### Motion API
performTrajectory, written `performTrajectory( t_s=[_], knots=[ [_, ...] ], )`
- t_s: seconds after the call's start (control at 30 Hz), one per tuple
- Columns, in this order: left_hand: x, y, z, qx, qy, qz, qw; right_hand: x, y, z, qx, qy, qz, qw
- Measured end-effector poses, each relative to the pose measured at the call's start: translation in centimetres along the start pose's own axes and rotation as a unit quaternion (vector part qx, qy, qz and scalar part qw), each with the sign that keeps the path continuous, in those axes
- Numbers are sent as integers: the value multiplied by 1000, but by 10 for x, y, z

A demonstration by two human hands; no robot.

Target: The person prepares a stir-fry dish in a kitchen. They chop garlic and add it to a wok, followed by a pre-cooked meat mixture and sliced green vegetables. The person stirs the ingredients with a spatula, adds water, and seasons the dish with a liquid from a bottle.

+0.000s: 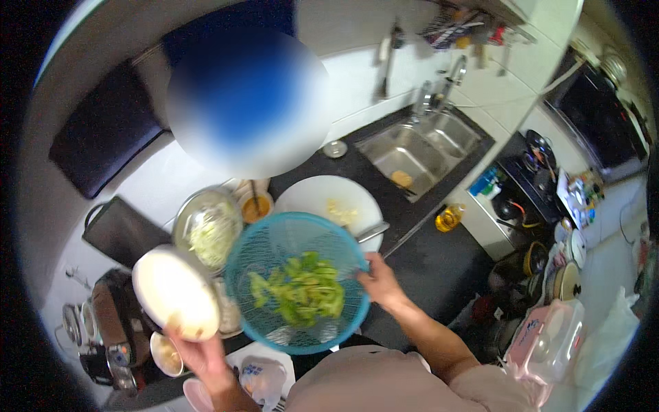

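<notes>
My right hand [381, 283] grips the rim of a blue mesh plastic basket [304, 224], which is held in front of my body. Chopped green leaves [306, 291] lie inside it. With my left hand [198, 353] I hold a white bowl [172, 288] tilted up at the basket's left; its inside looks bare under the glare. Partly behind the basket is a round white cutting board [309, 193] bearing small pale chopped pieces [342, 211] and a knife or cleaver, whose metal part [373, 232] shows at its right edge.
A bowl of shredded pale vegetable [211, 234] and a cup of orange sauce [257, 207] stand beyond the basket. Left is a dark board [126, 232]; below my left hand's bowl sits a small bowl of food [166, 355]. A double sink [406, 159] and oil bottle [449, 217] are rightward.
</notes>
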State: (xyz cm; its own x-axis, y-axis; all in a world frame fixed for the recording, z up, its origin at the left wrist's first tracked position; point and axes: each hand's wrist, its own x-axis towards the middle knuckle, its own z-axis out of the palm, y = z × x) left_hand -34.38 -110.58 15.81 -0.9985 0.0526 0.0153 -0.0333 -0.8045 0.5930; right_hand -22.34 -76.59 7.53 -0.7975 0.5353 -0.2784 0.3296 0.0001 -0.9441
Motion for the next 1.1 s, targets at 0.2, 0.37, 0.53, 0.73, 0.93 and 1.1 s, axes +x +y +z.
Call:
performTrajectory(
  t_s=[0.2,0.37,0.53,0.73,0.93,1.1],
  knots=[
    [45,-297,130,136,-48,-335,931,-74,84,-207,50,307,10,950],
    [67,-533,164,227,-108,-469,847,-74,103,-302,147,430,48,889],
    [87,-733,205,303,-35,-439,845,-35,138,-412,138,488,34,861],
    [105,-900,185,325,45,-494,805,26,134,-541,66,495,124,857],
    [163,-915,103,251,-28,-516,819,75,107,-628,180,445,170,861],
    [103,-895,250,458,-135,-338,811,109,155,-700,106,450,40,886]
  ],
)
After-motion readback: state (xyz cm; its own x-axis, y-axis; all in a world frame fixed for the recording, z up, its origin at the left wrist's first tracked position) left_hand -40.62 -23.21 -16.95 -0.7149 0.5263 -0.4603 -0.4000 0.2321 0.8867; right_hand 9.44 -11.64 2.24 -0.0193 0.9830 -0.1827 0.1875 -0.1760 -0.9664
